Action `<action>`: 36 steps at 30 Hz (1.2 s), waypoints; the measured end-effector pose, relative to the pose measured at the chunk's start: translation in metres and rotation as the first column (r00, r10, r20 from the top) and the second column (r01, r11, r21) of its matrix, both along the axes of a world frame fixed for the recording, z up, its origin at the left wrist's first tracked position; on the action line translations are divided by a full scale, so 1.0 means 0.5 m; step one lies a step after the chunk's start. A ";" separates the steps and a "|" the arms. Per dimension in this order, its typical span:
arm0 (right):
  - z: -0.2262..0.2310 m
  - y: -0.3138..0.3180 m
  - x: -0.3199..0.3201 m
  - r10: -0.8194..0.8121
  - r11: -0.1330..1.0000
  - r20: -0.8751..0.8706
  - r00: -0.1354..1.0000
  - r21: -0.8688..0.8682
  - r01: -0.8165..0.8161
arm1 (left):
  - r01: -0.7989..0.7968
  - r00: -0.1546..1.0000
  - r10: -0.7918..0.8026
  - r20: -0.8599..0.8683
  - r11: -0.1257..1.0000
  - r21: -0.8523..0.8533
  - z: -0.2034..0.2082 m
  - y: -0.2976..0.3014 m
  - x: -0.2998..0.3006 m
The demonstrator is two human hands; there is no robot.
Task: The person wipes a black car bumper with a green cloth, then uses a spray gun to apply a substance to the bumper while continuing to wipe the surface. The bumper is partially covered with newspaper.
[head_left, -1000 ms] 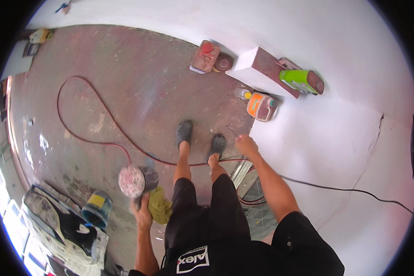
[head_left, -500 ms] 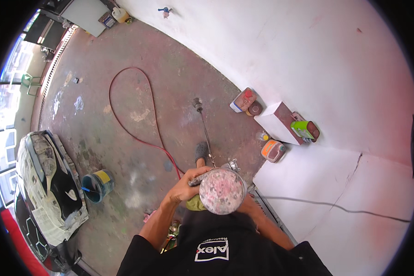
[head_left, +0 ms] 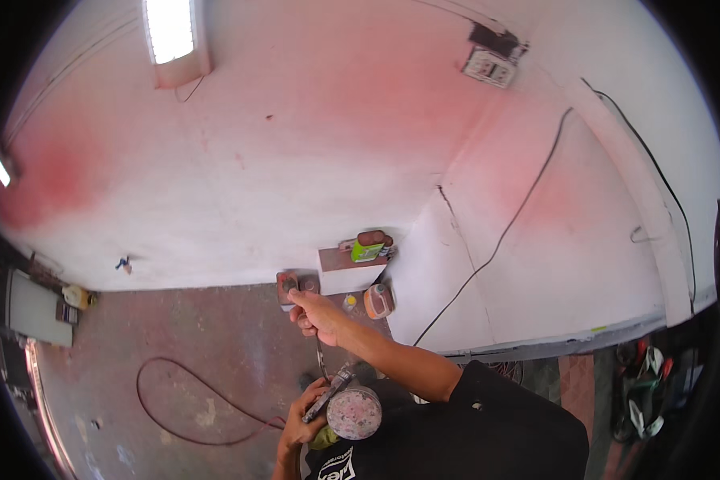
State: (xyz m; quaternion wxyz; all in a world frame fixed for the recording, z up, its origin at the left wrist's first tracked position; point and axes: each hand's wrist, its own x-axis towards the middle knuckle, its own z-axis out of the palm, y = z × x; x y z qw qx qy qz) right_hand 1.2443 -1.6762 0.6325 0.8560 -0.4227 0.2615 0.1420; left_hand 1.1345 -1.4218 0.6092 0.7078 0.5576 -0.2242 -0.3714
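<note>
My left hand [head_left: 300,418] is closed around the handle of a spray gun [head_left: 318,405]. On the gun sits a round cup [head_left: 354,414] with a paint-spotted pink and grey lid. My right hand [head_left: 316,318], with the arm stretched forward, is closed on a thin rod [head_left: 322,360] that runs down toward the gun. A dark, lumpy end [head_left: 290,283] sticks out past my right fingers, seen against a red-topped container. What the rod is, and whether it touches the gun, I cannot tell.
A red hose [head_left: 180,440] loops over the floor toward the gun. By the wall stand a white block [head_left: 348,276] with a green can [head_left: 366,251] on it, and an orange-labelled jug [head_left: 378,302]. A cable [head_left: 504,232] hangs at the right. A tap [head_left: 123,264] juts from the wall.
My view has swung up and right toward the wall. My right hand, lower and partly hidden behind the cup before, now reaches forward and grips the rod. The left still holds the spray gun.
</note>
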 end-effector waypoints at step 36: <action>0.674 -0.862 -0.015 -0.302 -0.400 0.783 0.544 -0.622 0.674 | -0.621 0.780 0.617 0.103 0.746 0.240 0.075 0.056 0.084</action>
